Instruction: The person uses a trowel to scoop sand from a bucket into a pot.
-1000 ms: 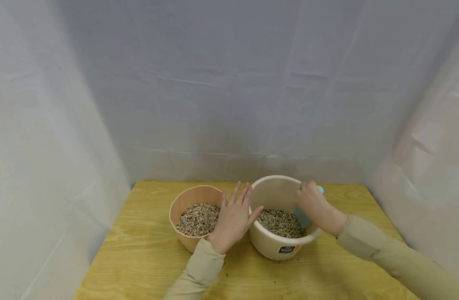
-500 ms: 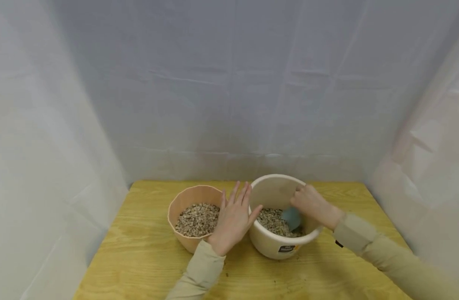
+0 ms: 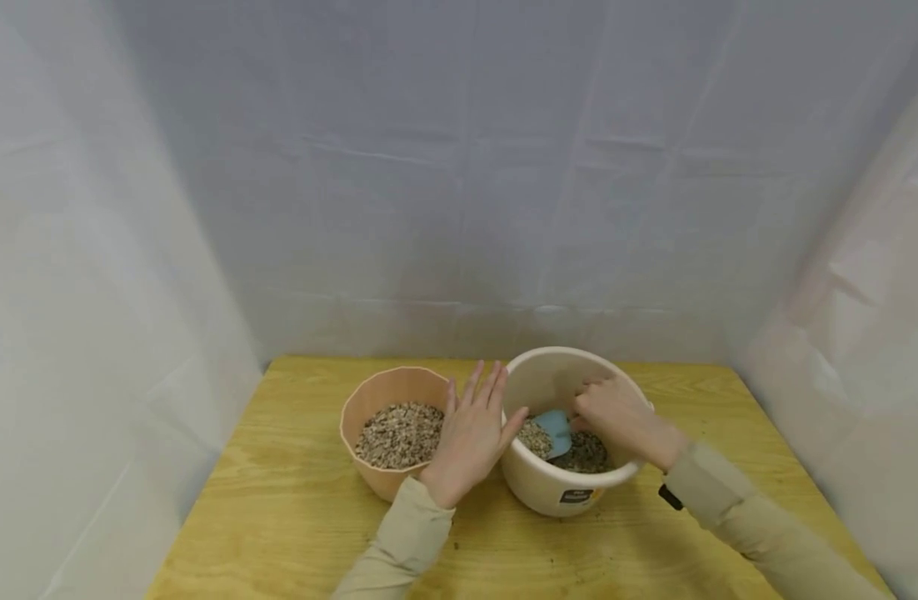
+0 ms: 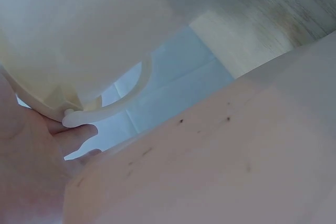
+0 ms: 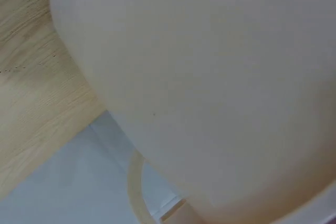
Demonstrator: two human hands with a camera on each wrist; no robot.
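My right hand (image 3: 616, 417), clamped on the blue scoop (image 3: 552, 429), has swept it leftward through the gravel (image 3: 586, 450) in the cream bucket (image 3: 571, 487), loading it, while my flat left hand (image 3: 470, 433) steadies the bucket beside the tan bowl (image 3: 376, 479).

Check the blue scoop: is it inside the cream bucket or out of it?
Inside. The blue scoop sits below the cream bucket's rim, its blade in the gravel, held by the right hand.
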